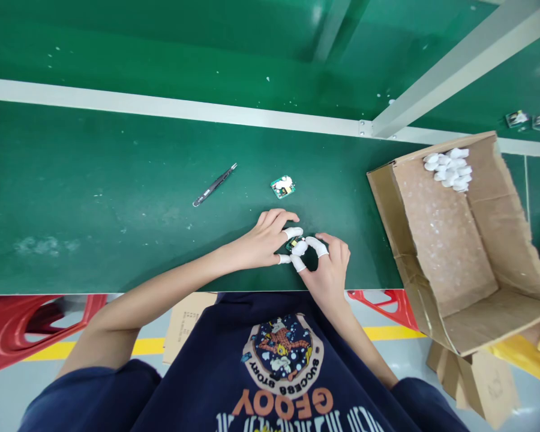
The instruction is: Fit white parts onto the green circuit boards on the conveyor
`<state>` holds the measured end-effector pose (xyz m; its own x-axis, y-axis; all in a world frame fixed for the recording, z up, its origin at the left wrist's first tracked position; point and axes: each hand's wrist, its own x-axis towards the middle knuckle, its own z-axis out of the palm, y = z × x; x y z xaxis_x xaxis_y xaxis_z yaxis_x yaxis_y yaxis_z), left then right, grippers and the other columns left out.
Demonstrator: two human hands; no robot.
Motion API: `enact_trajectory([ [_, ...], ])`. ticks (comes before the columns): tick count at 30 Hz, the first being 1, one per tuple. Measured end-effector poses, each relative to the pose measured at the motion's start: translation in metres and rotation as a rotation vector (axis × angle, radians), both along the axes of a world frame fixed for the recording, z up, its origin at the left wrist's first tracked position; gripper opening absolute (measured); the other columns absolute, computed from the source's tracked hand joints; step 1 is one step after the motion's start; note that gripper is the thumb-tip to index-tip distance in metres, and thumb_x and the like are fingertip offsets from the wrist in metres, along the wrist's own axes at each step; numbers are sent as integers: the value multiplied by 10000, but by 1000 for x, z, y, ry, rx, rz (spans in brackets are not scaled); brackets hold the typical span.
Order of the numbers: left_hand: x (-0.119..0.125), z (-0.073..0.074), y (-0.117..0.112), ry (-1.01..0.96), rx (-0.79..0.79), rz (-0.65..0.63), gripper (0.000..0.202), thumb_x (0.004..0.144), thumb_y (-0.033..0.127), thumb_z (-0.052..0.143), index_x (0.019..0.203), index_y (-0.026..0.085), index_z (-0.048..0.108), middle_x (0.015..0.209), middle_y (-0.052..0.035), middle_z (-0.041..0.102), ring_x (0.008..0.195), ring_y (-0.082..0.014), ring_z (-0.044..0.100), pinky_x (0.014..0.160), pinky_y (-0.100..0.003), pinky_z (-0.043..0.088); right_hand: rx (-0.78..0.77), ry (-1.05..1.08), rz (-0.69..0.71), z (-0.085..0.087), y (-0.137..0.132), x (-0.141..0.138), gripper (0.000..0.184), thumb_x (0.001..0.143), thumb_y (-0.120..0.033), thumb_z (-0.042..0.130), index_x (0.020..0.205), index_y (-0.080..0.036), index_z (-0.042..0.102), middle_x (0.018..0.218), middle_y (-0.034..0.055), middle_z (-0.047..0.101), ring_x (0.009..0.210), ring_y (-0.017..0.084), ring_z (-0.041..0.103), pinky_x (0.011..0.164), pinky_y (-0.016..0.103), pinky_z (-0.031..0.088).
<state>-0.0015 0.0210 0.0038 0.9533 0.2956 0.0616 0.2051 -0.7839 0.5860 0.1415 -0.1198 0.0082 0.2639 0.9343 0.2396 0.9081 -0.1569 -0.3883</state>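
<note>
White-capped fingers (299,247) of the left hand (263,240) and right hand (328,270) pinched narrow around a small circuit board (291,245) at lower centre of the green tabletop (117,258), a second board (283,186) lying just above, tweezers (215,185) to its left, white finger cots (447,170) heaped in a cardboard box (445,240) at right.

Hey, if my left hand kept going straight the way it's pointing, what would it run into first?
The small green circuit board, which your white-capped fingers already seem to touch. Your left hand points at it, and your right hand appears to lie just beyond, though depth is hard to judge.
</note>
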Motion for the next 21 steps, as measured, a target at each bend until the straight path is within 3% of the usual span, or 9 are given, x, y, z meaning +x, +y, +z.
enact_trajectory([
  [7,2,-5,-2,-7,6,76,355,785,351,686,1061,180,545,1235,-132,453,1192,-319,349,956,-494,367,14,198,132,2,6,6,338,838,-197,601,1169,-257,562,1094,98,562,1089,293,477,915,502,429],
  [13,2,-5,-2,-21,11,78,342,778,307,695,1051,167,542,1226,-128,462,1194,-309,348,963,-475,362,-80,250,214,5,6,21,366,823,-310,664,1168,-255,553,1233,109,520,1166,313,463,967,522,399],
  [16,2,-5,-2,-20,12,76,383,763,355,719,1045,168,541,1224,-127,465,1188,-310,351,953,-473,365,-50,344,191,5,10,26,357,838,-347,651,1164,-243,552,1216,105,541,1137,284,498,955,487,404],
  [21,3,-5,-1,-9,19,77,453,746,410,738,1062,154,539,1219,-139,471,1174,-315,353,936,-475,374,-57,319,108,0,21,22,163,857,-319,612,1001,-245,615,1168,71,584,1099,272,495,917,459,369],
])
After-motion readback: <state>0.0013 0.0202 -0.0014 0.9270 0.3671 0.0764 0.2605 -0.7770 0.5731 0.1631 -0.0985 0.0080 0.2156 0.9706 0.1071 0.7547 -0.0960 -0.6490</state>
